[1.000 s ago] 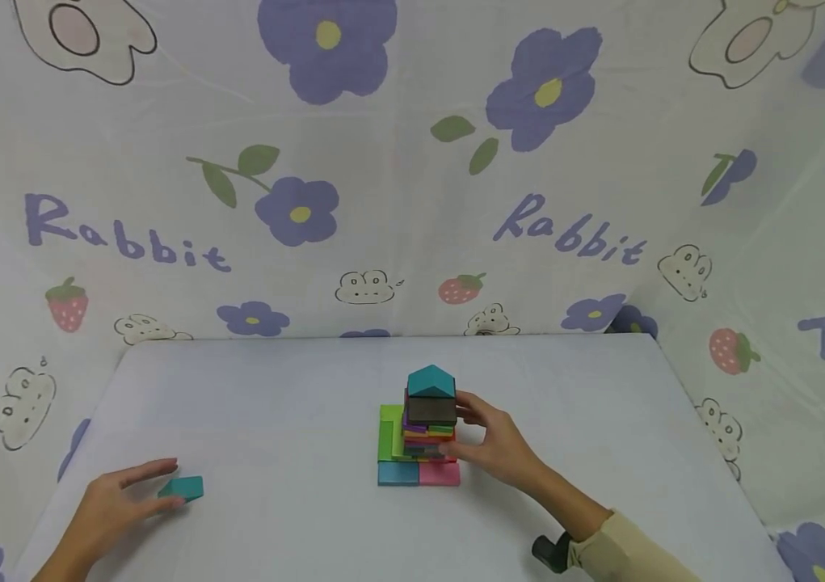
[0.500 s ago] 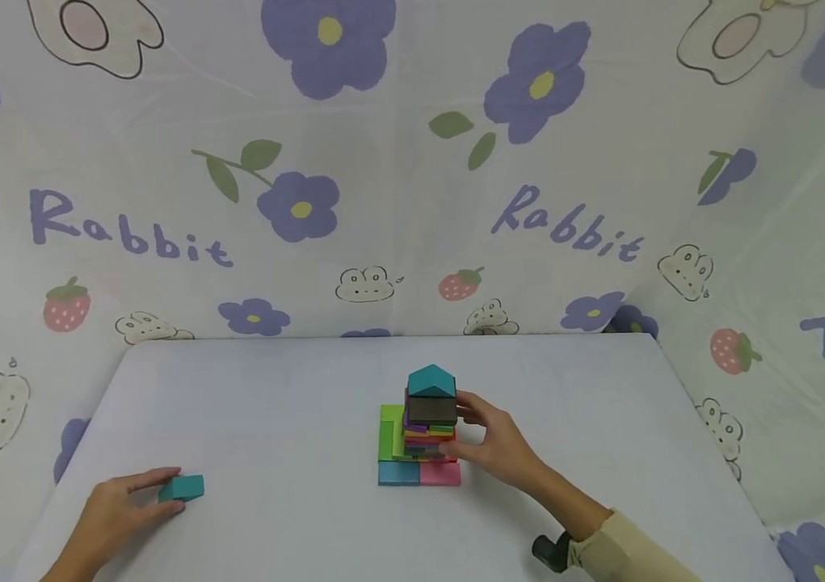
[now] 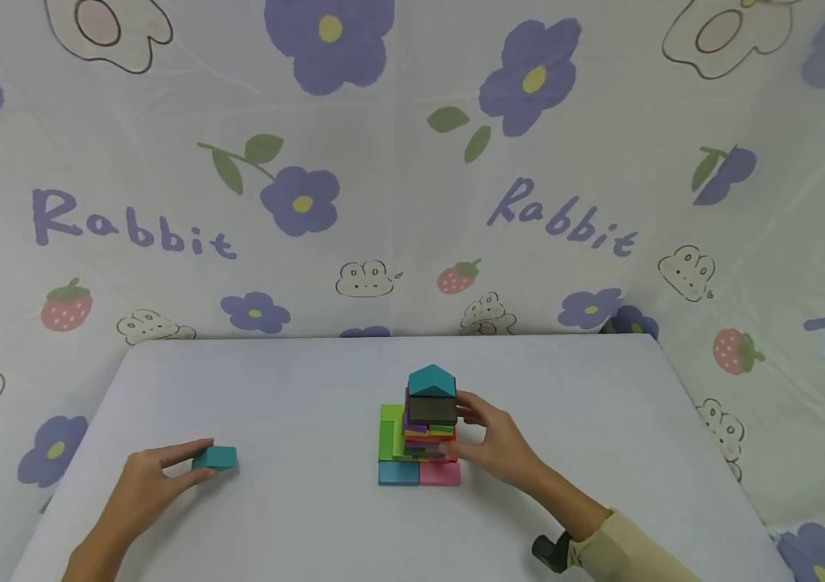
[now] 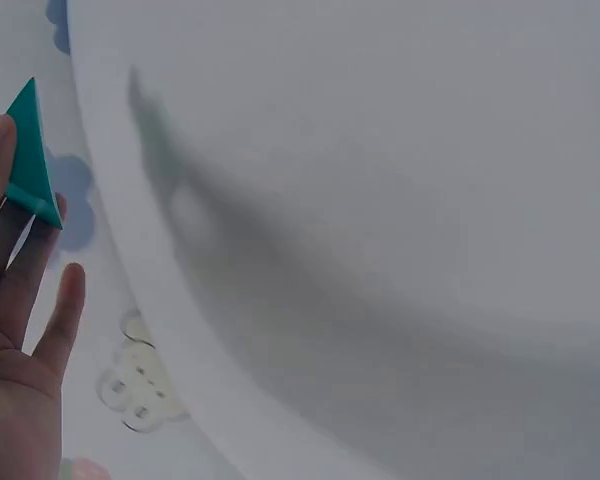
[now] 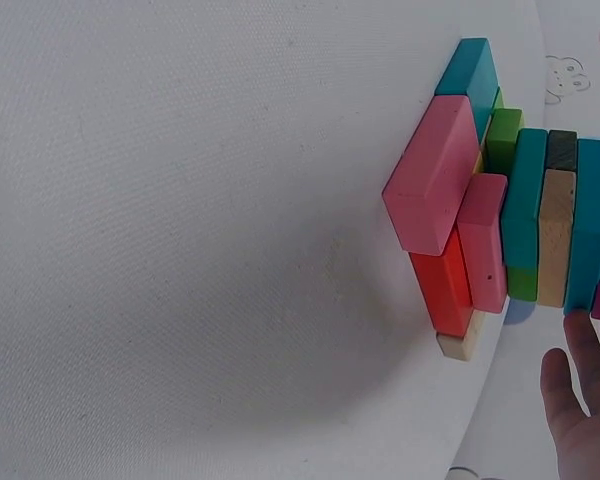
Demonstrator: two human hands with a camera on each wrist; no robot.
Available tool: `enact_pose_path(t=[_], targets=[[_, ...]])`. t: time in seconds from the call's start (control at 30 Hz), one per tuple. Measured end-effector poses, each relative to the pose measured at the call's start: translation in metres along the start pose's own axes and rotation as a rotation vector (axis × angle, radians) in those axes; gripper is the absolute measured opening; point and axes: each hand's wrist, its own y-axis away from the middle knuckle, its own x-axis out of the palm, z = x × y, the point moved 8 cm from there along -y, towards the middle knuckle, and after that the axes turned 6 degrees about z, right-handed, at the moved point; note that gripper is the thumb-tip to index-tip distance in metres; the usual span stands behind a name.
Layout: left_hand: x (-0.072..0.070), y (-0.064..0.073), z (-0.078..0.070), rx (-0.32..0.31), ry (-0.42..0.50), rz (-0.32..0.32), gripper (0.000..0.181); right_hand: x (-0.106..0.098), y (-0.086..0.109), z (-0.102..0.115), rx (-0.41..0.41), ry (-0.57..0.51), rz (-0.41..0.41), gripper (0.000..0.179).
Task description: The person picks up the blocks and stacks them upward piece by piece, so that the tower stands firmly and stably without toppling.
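Note:
My left hand (image 3: 141, 491) pinches a teal triangular block (image 3: 216, 458) between thumb and fingers, over the left part of the table. In the left wrist view the triangle (image 4: 32, 160) shows its pointed side, held off the white surface, with its shadow below. My right hand (image 3: 499, 444) rests against the right side of a tower of colored blocks (image 3: 432, 410), fingers fairly straight and thumb at its lower front. A teal roof-shaped block (image 3: 431, 381) tops the tower. In the right wrist view, fingertips (image 5: 578, 325) lie right at the side of the stacked blocks (image 5: 525, 200).
Around the tower's foot lie flat base blocks: a green one (image 3: 387, 440), a blue one (image 3: 398, 474) and a pink one (image 3: 440, 474). A white table (image 3: 296, 517) carries everything. A printed cloth (image 3: 397, 162) hangs behind and at the sides. Near my right sleeve (image 3: 626, 550) is a dark cylindrical object (image 3: 550, 553).
My left hand has closed on the teal triangular block and moved it up and to the right. My right hand stays at the tower, which looks unchanged.

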Motion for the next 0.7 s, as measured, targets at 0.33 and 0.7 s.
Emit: enact_pose_path(t=[0.33,0.7], targets=[[0.018,-0.036,-0.083,0.188,0.083,-0.015,0.043,-0.001,0.005,0.002,-0.011,-0.005,0.016,0.067],[0.037,-0.058,-0.175,0.381,0.117,-0.046,0.049,0.000,0.006,-0.015,-0.009,-0.002,0.022,0.070]])
